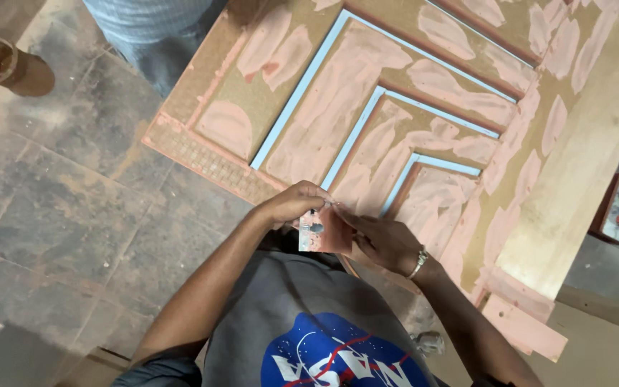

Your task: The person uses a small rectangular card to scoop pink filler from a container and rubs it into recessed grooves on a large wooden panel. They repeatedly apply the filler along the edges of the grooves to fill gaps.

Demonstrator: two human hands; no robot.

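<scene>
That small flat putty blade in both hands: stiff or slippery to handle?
The putty blade looks thin and flat, so probably light and slightly springy. Pink filler smeared on it may make it slippery. The left hand and right hand pinch it together.

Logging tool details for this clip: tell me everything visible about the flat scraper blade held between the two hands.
The scraper blade is a small, flat, roughly rectangular piece, smeared with the same pinkish-red filler that patches the wooden panel. A greyish bare patch shows near its left edge; its material looks like thin metal, though the coating hides most of it. It sits at the panel's near edge, just above the person's chest. The left hand pinches its upper left part, and the right hand holds its right side, fingers at the top edge.
</scene>
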